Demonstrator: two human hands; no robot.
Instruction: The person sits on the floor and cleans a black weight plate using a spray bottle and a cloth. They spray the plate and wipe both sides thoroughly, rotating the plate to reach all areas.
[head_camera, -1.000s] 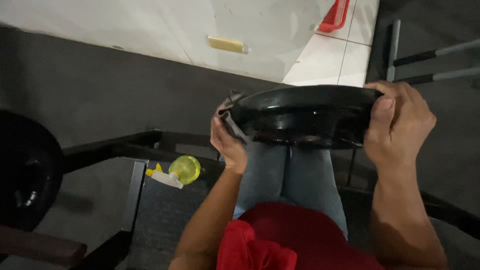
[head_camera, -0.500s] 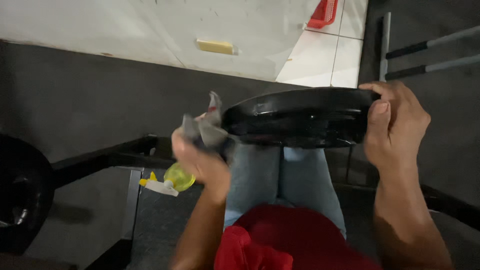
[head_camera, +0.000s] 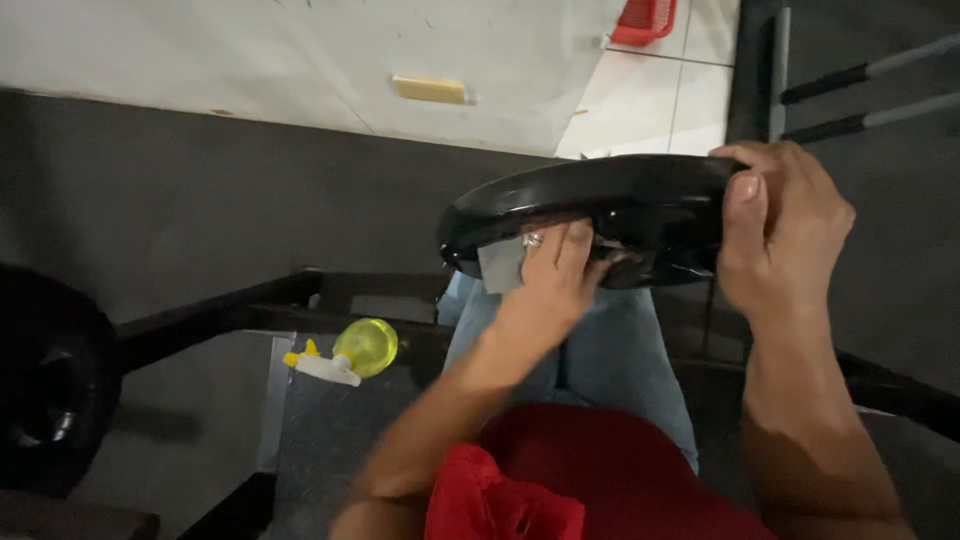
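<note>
A black round weight plate (head_camera: 600, 200) is held edge-on above my knees. My right hand (head_camera: 785, 225) grips its right rim, thumb over the near face. My left hand (head_camera: 550, 280) presses a small grey cloth (head_camera: 500, 265) against the plate's near face, fingers closed on the cloth; a ring shows on one finger. Below are my blue jeans (head_camera: 600, 360) and red shirt (head_camera: 580, 470).
A yellow spray bottle (head_camera: 350, 350) with a white nozzle lies on a metal floor plate by a black frame bar (head_camera: 220, 315). Another black weight plate (head_camera: 50, 380) sits at the left. Two black-handled bars (head_camera: 860, 95) at upper right; a red basket (head_camera: 640, 20) on white tile.
My left hand with the cloth has moved from the plate's left edge inward onto its near face. The right hand keeps its grip on the rim.
</note>
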